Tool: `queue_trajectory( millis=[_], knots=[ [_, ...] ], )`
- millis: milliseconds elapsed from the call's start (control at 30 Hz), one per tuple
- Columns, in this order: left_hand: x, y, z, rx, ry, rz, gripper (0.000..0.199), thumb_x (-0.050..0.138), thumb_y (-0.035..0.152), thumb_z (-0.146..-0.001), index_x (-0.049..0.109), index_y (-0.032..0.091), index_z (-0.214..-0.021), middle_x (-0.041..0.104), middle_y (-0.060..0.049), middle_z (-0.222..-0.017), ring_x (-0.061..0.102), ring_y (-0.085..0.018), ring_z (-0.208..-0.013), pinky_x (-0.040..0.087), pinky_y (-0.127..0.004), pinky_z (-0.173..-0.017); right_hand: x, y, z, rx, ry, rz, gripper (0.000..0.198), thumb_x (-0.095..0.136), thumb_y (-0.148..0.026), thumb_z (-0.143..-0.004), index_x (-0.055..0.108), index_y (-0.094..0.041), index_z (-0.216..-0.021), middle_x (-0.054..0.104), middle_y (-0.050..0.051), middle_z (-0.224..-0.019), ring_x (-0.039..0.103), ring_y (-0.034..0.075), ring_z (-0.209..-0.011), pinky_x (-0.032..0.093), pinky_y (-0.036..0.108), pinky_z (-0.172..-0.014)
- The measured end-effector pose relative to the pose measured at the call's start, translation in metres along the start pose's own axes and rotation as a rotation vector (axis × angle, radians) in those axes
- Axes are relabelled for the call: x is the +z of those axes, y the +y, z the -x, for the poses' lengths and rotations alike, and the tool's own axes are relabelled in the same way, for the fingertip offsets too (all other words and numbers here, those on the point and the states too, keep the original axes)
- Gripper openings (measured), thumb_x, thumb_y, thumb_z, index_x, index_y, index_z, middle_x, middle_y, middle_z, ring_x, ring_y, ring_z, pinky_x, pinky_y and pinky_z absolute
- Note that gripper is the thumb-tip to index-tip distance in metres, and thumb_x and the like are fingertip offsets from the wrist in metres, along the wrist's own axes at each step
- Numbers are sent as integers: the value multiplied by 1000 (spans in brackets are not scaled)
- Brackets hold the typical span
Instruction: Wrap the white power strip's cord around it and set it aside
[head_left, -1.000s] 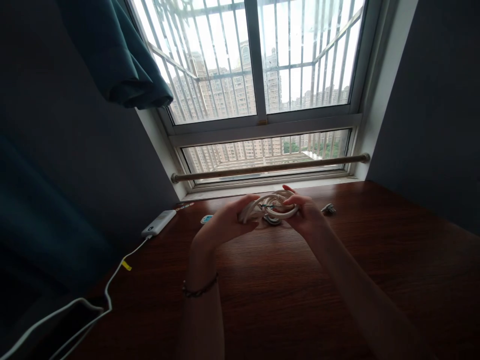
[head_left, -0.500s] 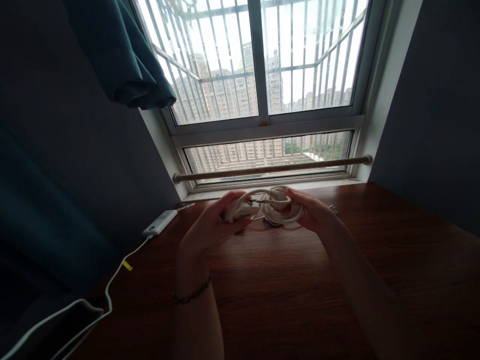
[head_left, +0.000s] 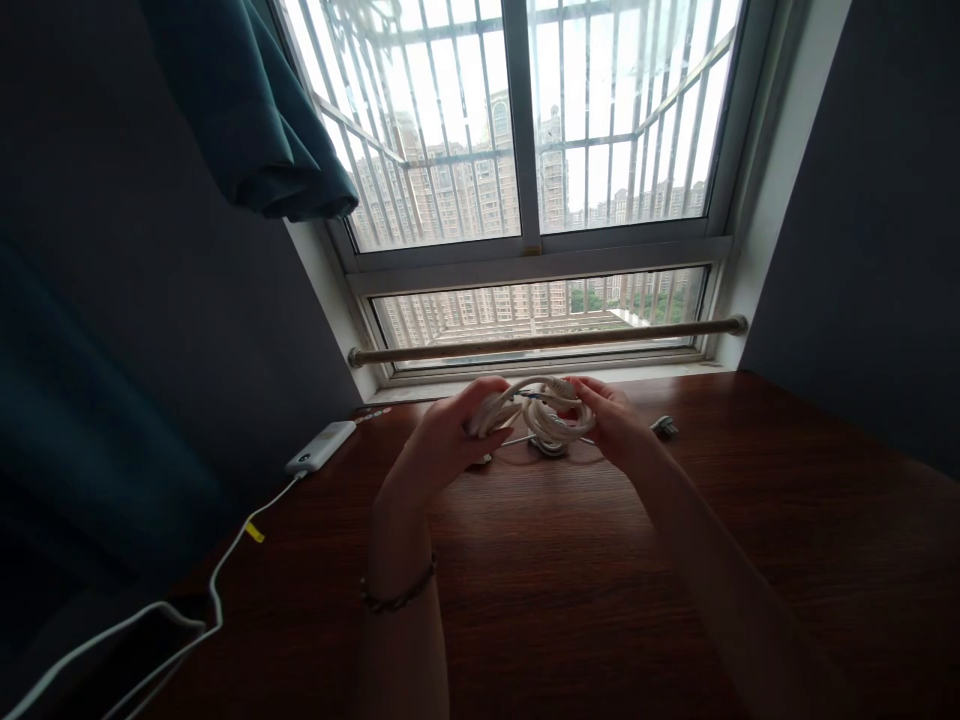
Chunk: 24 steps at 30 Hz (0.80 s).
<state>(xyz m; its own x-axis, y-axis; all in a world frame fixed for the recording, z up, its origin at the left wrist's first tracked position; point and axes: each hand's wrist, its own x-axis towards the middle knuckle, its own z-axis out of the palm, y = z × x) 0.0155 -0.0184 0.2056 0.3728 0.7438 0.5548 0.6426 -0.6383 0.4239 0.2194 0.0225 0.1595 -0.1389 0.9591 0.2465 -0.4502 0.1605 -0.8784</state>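
Observation:
Between my hands is a coiled white cable (head_left: 559, 425), raised above the brown wooden table (head_left: 540, 560). My left hand (head_left: 457, 425) is closed around the left part of the cable, where the loops bunch against the palm. With thumb and fingers, my right hand (head_left: 607, 415) grips the right side of the coil near a thicker ribbed piece. A small dark-and-blue bit shows at the top of the loops; I cannot make out what it is. Behind the coil, another bundled cord (head_left: 546, 447) lies on the table, partly hidden.
A plug (head_left: 664, 427) lies right of my right hand. At the left edge sits a white power strip (head_left: 321, 447) with its cord (head_left: 217, 580) trailing down, a yellow tag (head_left: 255, 532) beside it. A rail (head_left: 540, 341) crosses the window; a teal curtain (head_left: 262, 130) hangs left.
My hands have drawn slightly closer together with the coiled cable still between them. The plug on the right, mostly covered by my right hand before, now shows more fully.

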Motion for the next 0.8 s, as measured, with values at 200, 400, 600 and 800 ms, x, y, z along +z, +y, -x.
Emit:
queue_trajectory(
  millis=[200, 400, 600, 800],
  knots=[
    [0, 4, 0, 11, -15, -161, 39, 57, 32, -69, 48, 24, -107, 56, 3, -74, 47, -9, -59, 35, -18, -55, -1, -15, 6, 146, -82, -206, 33, 62, -17, -62, 58, -16, -94, 64, 6, -87, 60, 18, -74, 50, 32, -64],
    [3, 2, -1, -9, -101, -115, 39, 60, 36, -66, 49, 23, -102, 53, 5, -64, 47, -9, -55, 35, -18, -53, -5, -19, 7, 26, -40, -218, 33, 58, -13, -61, 57, -19, -93, 63, 4, -90, 59, 20, -83, 50, 33, -70],
    [7, 2, -2, -24, -118, -100, 41, 62, 35, -64, 48, 23, -101, 56, 4, -70, 50, -11, -62, 36, -19, -56, 3, -26, 13, -114, -37, -164, 40, 59, -12, -58, 57, -23, -97, 62, 1, -85, 59, 17, -78, 49, 32, -68],
    [11, 10, -2, 6, -128, -88, 33, 57, 35, -69, 50, 22, -98, 55, 4, -65, 48, -9, -57, 35, -18, -52, 1, -25, 13, -101, -15, 77, 52, 67, -18, -57, 51, -23, -106, 62, 0, -75, 59, 15, -67, 49, 28, -60]
  ],
)
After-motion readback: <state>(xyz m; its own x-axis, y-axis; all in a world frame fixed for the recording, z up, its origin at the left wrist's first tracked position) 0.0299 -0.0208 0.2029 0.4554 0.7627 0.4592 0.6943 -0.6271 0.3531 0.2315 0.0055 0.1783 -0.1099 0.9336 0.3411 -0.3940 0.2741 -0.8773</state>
